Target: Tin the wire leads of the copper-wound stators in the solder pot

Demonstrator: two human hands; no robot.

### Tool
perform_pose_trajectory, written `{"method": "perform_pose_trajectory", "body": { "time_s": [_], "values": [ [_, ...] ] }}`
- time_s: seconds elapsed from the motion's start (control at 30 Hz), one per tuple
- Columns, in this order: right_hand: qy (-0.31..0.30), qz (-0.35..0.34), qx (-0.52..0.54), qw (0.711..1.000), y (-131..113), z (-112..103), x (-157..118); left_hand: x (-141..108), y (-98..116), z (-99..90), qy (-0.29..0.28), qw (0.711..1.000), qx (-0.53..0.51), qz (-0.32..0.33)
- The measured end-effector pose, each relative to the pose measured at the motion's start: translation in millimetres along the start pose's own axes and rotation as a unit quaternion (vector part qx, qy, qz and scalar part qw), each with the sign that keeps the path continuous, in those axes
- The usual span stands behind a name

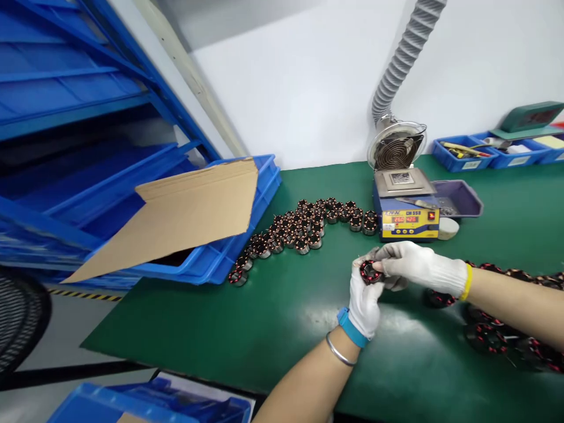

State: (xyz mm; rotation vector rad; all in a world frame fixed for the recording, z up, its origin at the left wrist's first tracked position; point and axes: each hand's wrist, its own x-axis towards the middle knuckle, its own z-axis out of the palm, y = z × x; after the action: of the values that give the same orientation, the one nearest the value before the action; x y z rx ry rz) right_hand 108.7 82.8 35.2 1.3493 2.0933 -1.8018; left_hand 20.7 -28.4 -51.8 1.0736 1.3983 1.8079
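Both my hands wear white gloves and meet over the green table [273, 329]. Between them is a motor stator [371, 272], a dark ring with copper and red windings. My left hand [365, 296] grips it from below and the left. My right hand [408, 267] has its thumb and fingers on its right edge. Beyond my hands stands a blue and yellow solder pot [408, 217] with a lit red display. A cluster of stators [295, 229] lies to the left of that unit. More stators [487, 338] sit under and beside my right forearm.
A fume duct [408, 59] hangs over the solder pot, with a purple tray [462, 197] beside it. Small blue bins [467, 155] line the wall at right. At left, a cardboard sheet [198, 211] covers a blue crate [264, 182]; a black fan [22, 317] stands near the table edge.
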Motion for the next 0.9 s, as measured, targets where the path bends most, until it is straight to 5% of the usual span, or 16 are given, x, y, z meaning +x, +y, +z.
{"method": "perform_pose_trajectory", "body": {
  "time_s": [0.2, 0.33, 0.47, 0.63, 0.9],
  "values": [
    [0.012, -0.079, -0.02, 0.997, 7.1, -23.5, 9.3, -0.1, -10.9, 5.4, -0.033, 0.999, 0.019, -0.016],
    [0.227, -0.152, -0.17, 0.947, -12.7, -84.4, 27.6, 2.4, -15.6, 10.4, -0.058, 0.994, 0.052, -0.074],
    [0.389, -0.125, -0.276, 0.87, -46.5, -139.9, 42.1, 4.5, -14.6, 14.3, -0.059, 0.991, 0.082, -0.091],
    [0.409, -0.11, -0.326, 0.845, -66.9, -165.4, 57.6, 5.1, -14.9, 15.4, -0.049, 0.99, 0.094, -0.092],
    [0.392, -0.088, -0.364, 0.841, -66.9, -164.4, 74.2, 5.5, -16.3, 14.3, -0.058, 0.988, 0.118, -0.086]
  ]
}}
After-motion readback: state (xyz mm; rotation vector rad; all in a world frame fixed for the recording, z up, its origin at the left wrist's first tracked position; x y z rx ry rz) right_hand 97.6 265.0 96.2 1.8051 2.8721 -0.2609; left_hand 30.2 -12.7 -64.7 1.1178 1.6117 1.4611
